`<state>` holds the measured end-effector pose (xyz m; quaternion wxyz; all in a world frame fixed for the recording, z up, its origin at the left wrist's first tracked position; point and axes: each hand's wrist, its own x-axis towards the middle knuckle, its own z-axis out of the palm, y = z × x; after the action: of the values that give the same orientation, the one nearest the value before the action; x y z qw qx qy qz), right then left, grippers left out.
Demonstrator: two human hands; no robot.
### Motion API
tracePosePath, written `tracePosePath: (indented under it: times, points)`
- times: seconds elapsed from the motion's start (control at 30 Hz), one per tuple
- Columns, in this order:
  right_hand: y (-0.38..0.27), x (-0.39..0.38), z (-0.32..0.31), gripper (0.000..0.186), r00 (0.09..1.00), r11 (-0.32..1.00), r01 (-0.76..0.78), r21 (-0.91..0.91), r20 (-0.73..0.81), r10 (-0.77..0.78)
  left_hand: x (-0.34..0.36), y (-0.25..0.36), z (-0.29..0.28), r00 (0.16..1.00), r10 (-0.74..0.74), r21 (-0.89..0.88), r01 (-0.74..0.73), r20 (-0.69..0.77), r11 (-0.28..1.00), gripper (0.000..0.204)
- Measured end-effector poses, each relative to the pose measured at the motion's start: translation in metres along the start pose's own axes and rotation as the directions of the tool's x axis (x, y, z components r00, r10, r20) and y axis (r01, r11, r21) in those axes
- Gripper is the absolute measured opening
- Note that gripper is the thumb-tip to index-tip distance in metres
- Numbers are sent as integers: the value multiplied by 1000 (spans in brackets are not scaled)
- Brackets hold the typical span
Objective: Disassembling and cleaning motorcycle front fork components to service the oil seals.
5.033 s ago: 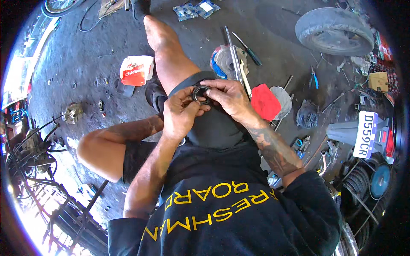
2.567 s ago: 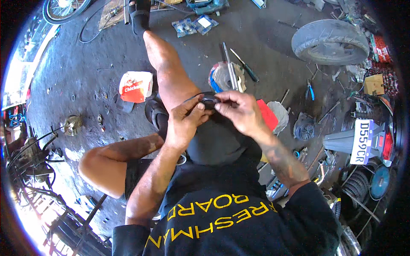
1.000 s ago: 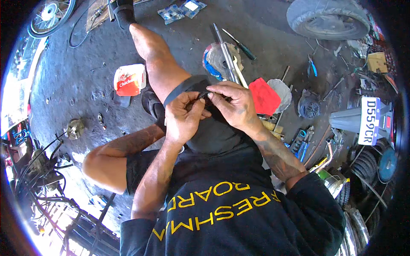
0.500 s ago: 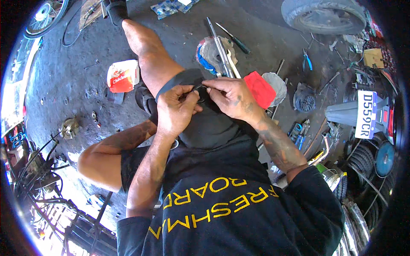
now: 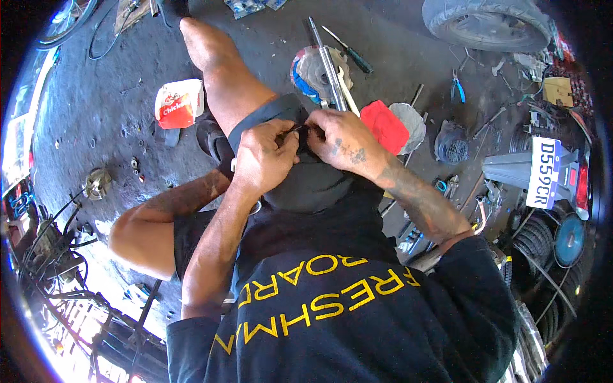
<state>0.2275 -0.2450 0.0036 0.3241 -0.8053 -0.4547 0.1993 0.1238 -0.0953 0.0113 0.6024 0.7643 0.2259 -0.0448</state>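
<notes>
dark floor (image 5: 396, 48), blue-handled pliers (image 5: 456, 84) lying on it, large tire (image 5: 486, 14), pointed tool (image 5: 359, 60)

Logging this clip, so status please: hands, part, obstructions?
Left hand pinching small black part; right hand at its right edge. Part mostly hidden by fingers. Nothing seen blocking either hand.

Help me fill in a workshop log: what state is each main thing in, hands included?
Bare left hand: fingers pinching small black part
Bare right hand: fingers curled at that part, grip unclear
Small black part: held, mostly hidden
Long silver metal tube: lying slanted
Flat red piece: overlapping round grey piece
Blue-handled metal pliers: lying on dark floor
Red-and-white package: untouched
</notes>
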Motion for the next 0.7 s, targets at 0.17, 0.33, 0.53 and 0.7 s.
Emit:
tracePosePath:
  times: [0.17,0.33,0.53,0.7]
  points:
    - [10,-7,0,21,971,881,-239,409,126,205,0,12,-9,990,-138,-46,140,32,989,23]
    - [12,-30,-5,41,908,430,-368,824,220,356,6,7,-14,968,-228,-307,250,106,918,29]
    - [-1,-21,11,21,906,92,-192,977,141,398,0,16,-16,984,-163,-56,160,-67,986,23]
    - [109,-86,0,30,837,750,-271,603,-238,494,2,27,-45,947,13,-84,-42,-322,996,19]
